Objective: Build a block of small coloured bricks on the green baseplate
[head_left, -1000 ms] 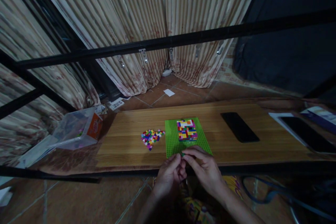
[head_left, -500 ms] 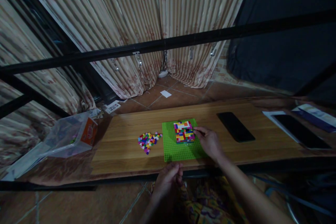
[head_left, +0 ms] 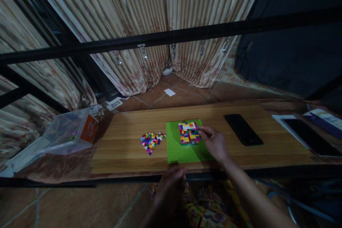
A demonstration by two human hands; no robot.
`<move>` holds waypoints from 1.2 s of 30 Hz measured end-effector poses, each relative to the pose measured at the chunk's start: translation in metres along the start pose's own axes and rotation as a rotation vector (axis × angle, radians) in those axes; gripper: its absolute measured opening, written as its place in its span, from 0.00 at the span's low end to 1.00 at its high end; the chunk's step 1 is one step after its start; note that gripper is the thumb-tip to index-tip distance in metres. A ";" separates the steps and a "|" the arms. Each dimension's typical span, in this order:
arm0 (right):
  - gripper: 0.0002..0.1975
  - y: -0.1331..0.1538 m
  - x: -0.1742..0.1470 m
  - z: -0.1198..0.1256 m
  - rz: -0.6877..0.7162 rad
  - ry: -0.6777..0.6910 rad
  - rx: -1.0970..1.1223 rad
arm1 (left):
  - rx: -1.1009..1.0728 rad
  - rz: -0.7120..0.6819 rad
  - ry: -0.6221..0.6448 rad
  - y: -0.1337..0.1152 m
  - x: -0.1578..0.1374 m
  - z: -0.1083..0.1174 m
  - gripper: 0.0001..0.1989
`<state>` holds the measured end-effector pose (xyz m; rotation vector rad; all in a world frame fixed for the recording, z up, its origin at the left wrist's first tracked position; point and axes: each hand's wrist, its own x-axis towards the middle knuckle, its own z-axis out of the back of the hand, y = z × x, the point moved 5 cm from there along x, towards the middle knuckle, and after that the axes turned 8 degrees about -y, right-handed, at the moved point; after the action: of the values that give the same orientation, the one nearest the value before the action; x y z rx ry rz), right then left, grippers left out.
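Note:
A green studded baseplate (head_left: 176, 153) lies on the wooden board. On it stands a block built of small multicoloured toy bricks (head_left: 190, 138), with a gap in its upper part. My right hand (head_left: 215, 142) is at the right side of this build, thumb and fingertips pinched together against its edge; whatever is between them is too small to make out. My left hand (head_left: 172, 181) rests at the board's front edge, just below the baseplate, with fingers curled closed and their inside hidden. Left of the baseplate is a loose heap of small bricks (head_left: 151, 141).
A black phone (head_left: 243, 129) lies to the right, and a dark tablet-like slab (head_left: 310, 135) on white paper beyond it. At the left stands a clear plastic box (head_left: 68, 131) with an orange label. A black metal bar (head_left: 187, 35) crosses behind the wooden board (head_left: 123, 121).
The view has shifted slightly. My right hand stays pinched at the build's right edge, with only a small movement. My left hand remains closed at the front edge.

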<state>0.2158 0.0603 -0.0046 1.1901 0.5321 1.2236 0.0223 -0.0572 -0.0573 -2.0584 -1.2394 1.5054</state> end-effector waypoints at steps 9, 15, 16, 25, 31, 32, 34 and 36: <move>0.20 -0.012 0.009 -0.010 -0.167 -0.046 0.151 | -0.024 0.005 -0.046 -0.003 0.000 0.000 0.13; 0.20 -0.010 0.008 -0.013 -0.196 -0.048 0.169 | -0.029 0.054 -0.073 -0.003 -0.001 0.000 0.12; 0.20 -0.010 0.007 -0.013 -0.195 -0.054 0.166 | -0.035 0.054 -0.080 -0.004 -0.001 0.000 0.12; 0.20 -0.005 0.003 -0.013 -0.159 -0.082 0.123 | -0.009 0.031 -0.086 -0.003 0.002 -0.003 0.13; 0.21 -0.009 0.005 -0.009 -0.104 -0.052 0.062 | 0.015 -0.064 -0.093 -0.018 0.001 0.004 0.14; 0.21 -0.003 0.005 -0.007 -0.088 -0.079 0.048 | 0.019 -0.089 -0.107 -0.022 0.000 0.007 0.15; 0.21 0.020 0.003 0.002 -0.051 -0.161 0.038 | 0.021 -0.137 -0.138 -0.031 -0.003 0.016 0.16; 0.19 0.056 -0.007 0.013 -0.020 -0.170 0.114 | 0.015 -0.178 -0.168 -0.038 -0.006 0.025 0.16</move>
<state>0.2001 0.0430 0.0487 1.3681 0.4904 1.0752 -0.0173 -0.0457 -0.0382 -1.7884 -1.4265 1.6236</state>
